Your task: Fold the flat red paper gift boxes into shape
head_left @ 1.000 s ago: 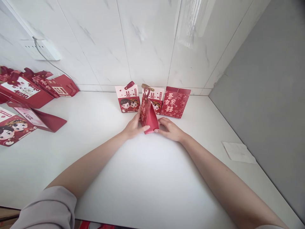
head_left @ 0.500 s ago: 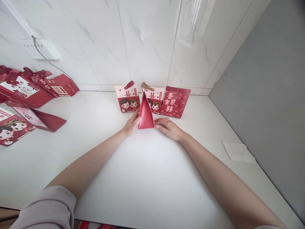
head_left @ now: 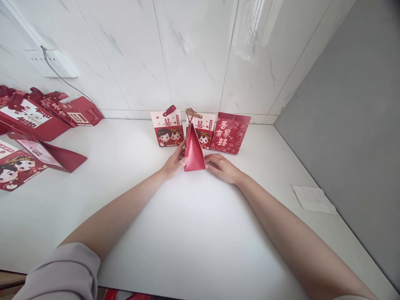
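Observation:
A red gift box (head_left: 195,151) stands upright on the white table between my hands, its plain triangular side toward me and a thin strap looped at its top. My left hand (head_left: 174,161) grips its left side, thumb at the near edge and the other fingers partly hidden along the face. On the other side, my right hand (head_left: 221,167) has bent fingers against the lower right edge. Behind it stand a gift box with two cartoon faces (head_left: 170,133), a similar gift box (head_left: 206,135) partly covered by the held one, and a red box with white characters (head_left: 230,134).
At the left, several red gift boxes and bags (head_left: 34,118) stand near a wall socket (head_left: 51,63) with a grey cable. A folded white tissue (head_left: 313,199) lies by the right table edge. A tiled wall (head_left: 193,54) closes off the back, a grey panel (head_left: 353,125) the right.
The held gift box has shifted slightly to the right and toward me, turning a little so more of its left face shows. Both hands stay at its sides.

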